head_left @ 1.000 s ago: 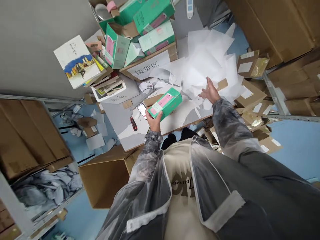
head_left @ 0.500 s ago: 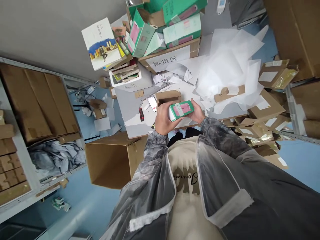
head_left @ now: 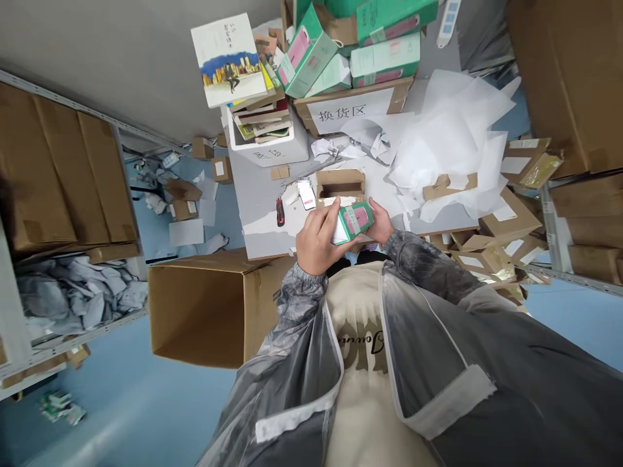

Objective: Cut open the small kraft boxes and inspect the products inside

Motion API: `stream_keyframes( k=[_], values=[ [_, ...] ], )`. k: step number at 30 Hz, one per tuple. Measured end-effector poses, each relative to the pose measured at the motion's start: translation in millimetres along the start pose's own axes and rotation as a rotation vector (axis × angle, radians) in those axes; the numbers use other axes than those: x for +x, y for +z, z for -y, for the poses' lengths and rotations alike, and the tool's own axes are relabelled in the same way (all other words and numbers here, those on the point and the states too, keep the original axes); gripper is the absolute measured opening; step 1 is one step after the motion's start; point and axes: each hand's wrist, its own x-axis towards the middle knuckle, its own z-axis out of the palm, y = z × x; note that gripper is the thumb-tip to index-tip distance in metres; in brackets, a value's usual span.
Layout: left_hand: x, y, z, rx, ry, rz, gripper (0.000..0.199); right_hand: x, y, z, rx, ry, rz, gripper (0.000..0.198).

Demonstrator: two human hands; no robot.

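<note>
Between my two hands is a small green box [head_left: 357, 220] with a pink picture on its face, held over the table's front edge. My left hand [head_left: 317, 239] grips its left end, fingers along the white side. At the other end my right hand [head_left: 381, 222] closes round the corner, its fingertips partly hidden behind the box. Just beyond stands an open brown carton [head_left: 341, 181]. A phone [head_left: 306, 194] with a lit screen lies left of the carton, and a red and black box cutter [head_left: 280, 212] lies further left.
White foam sheets [head_left: 433, 136] heap up at the table's right. A white bin [head_left: 272, 152] of books and a carton with a paper sign [head_left: 353, 111], full of green boxes, stand at the back. A large open carton [head_left: 195, 311] is at lower left.
The green box has tilted and come slightly nearer my body, with my left fingers shifting up along its side. The whole view has turned a little, showing more of the carton's inside.
</note>
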Motion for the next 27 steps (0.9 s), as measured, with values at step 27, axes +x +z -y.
stream_keyframes(
  k=[27],
  values=[
    [-116.1,41.5,178.5,-0.687,-1.213,-0.279,0.091,-12.4,-30.2,2.4,0.411,-0.383,-0.61,0.032]
  ],
)
